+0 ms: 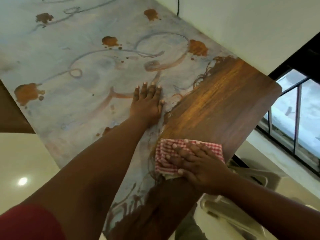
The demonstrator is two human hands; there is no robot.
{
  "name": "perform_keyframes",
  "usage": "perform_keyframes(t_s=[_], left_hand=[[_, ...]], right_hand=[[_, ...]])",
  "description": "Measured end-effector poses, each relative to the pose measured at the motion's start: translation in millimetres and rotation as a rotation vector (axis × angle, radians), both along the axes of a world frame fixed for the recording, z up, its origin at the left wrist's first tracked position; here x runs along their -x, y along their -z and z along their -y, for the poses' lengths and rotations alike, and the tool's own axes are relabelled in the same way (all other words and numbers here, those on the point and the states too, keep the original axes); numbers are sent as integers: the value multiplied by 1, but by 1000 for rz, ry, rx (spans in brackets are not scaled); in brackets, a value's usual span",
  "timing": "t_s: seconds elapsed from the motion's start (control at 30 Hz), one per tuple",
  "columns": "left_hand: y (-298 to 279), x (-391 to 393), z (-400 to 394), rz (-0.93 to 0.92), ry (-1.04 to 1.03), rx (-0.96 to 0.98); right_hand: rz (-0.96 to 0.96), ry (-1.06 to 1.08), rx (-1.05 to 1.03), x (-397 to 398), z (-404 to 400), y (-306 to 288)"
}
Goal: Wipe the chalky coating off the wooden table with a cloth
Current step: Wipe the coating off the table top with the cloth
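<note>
A wooden table [230, 99] runs diagonally through the head view. Its right end shows bare brown wood. The rest carries a pale bluish chalky coating [72, 54] marked with swirls and several brown blotches. My right hand [197, 163] lies flat on a folded red-and-white checked cloth [162, 149], pressing it down at the near edge, on the border between wiped wood and coating. My left hand [147, 101] rests flat on the coated part, fingers together, holding nothing, just left of the wiped strip.
A white wall [242, 28] stands behind the table with a dark cable [178, 6] hanging down it. Black-framed glass panels [297, 108] are at the right. A pale plastic chair [249, 177] sits below the table's right side. Glossy cream floor [26, 161] lies at the left.
</note>
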State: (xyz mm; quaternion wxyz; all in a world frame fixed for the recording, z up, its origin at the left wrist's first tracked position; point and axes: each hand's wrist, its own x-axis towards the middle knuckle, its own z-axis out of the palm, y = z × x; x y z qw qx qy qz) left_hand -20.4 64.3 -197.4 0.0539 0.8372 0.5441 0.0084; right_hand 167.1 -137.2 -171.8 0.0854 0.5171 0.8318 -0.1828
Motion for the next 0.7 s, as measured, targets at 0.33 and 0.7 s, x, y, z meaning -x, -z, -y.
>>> perform_keyframes(t_s=[0.33,0.7], left_hand=[[7,-3,-6,64,79,-22],[-6,-4,-3,24,77,10]], right_hand=[[32,29,-1,116,57,-7],[-18,374,-24,125,6,-7]])
